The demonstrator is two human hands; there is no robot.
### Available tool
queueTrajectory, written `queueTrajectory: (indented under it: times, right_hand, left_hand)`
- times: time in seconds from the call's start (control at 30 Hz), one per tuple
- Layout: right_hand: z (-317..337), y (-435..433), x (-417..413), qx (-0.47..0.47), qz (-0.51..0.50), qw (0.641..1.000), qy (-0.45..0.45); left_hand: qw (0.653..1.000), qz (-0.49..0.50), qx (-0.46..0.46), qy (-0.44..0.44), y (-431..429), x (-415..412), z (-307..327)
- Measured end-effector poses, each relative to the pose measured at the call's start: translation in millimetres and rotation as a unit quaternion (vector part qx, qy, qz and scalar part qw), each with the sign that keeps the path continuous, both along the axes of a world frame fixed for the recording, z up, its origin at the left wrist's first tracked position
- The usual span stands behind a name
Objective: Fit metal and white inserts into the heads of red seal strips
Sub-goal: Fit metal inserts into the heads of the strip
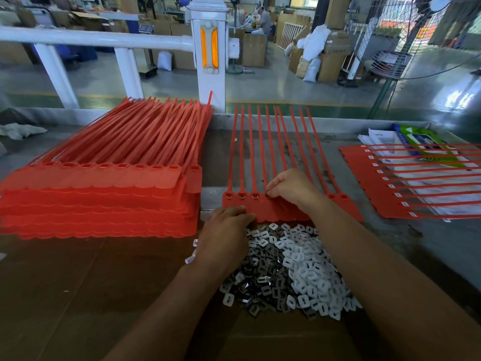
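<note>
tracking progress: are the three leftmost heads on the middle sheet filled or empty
Filled: the three leftmost heads show pale inserts in their slots.

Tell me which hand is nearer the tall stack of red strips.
Left. The left hand lies just right of the stack, at its near corner. The right hand is farther right, over the heads of the flat sheet of strips.

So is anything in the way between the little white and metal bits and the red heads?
Only the two hands: the right hand covers the middle heads of the flat red plastic seal strip sheet, and the left hand lies on its near edge, by the pile of white plastic and dark metal inserts.
</note>
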State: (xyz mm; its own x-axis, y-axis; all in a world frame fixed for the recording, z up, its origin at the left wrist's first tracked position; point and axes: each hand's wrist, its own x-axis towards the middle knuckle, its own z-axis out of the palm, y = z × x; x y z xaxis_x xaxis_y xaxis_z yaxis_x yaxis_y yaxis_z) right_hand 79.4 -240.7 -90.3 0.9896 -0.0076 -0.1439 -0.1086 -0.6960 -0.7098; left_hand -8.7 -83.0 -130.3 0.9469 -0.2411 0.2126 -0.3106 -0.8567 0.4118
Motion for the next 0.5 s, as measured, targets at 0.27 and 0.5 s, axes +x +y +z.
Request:
queueTrajectory:
  times: [0.27,0.5]
  right_hand:
    - [4,-5,-8,-0.012,0.029,0.999,-0.014]
    - [23,-7,-55,-0.059,0.160,0.983,-0.060]
  left_hand:
    - [1.000,0.010,-0.005,0.002,-1,0,0]
    - [1.000,0.013,-0.005,0.001,-1,-1,0]
